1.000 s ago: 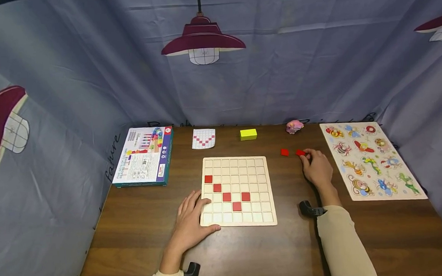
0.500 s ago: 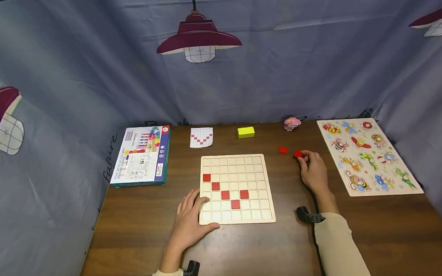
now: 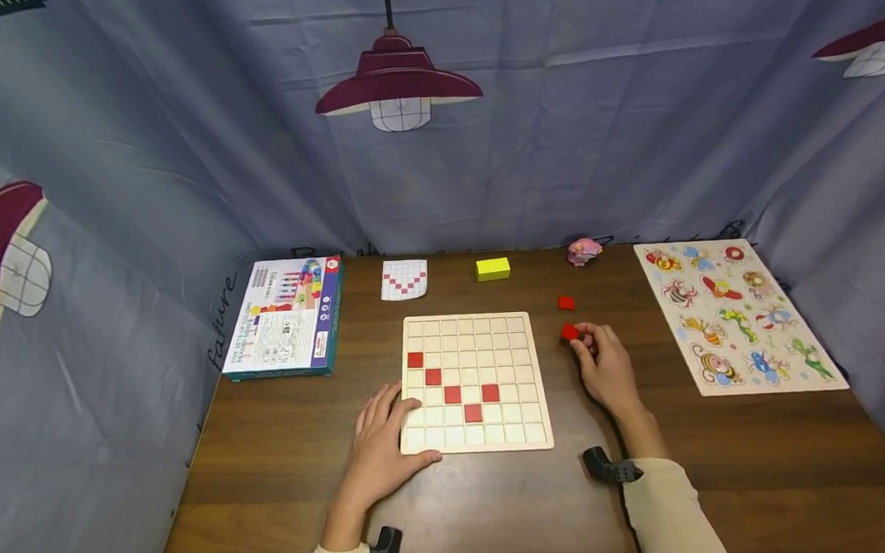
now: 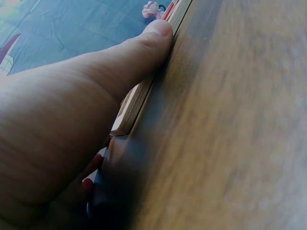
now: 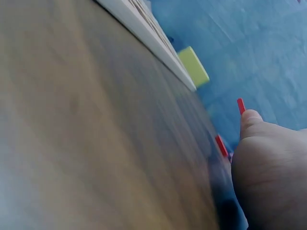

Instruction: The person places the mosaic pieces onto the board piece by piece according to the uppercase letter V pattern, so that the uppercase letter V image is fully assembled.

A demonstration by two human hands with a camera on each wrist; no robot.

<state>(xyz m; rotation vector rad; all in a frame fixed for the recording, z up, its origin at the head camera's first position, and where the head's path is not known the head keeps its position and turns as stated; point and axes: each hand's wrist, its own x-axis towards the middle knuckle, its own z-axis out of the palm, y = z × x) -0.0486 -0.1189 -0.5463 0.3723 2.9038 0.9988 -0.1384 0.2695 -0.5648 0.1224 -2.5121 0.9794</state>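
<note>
In the head view a pale wooden grid board (image 3: 497, 340) lies mid-table. Several red square tiles sit in its cells, one of them a tile (image 3: 473, 413) in the lower middle. My left hand (image 3: 379, 438) rests at its lower left corner, thumb along the front edge and fingers by the left edge. To the right of the board, my right hand (image 3: 608, 368) pinches a red tile (image 3: 569, 332) between thumb and fingers. The right wrist view shows this tile (image 5: 241, 105) raised beyond the thumb. Another loose red tile (image 3: 566, 302) lies on the table just behind that hand.
Behind the board are a small card with a red grid pattern (image 3: 403, 279), a yellow block (image 3: 492, 269) and a pink figurine (image 3: 583, 251). A printed box (image 3: 279, 318) lies at left, an insect-picture puzzle board (image 3: 741, 319) at right. A curtain (image 3: 526, 155) stands at the table's back.
My right hand has lifted the red tile from its spot by the other loose tile and moved left and nearer, toward the board. The left hand stays at the board's corner.
</note>
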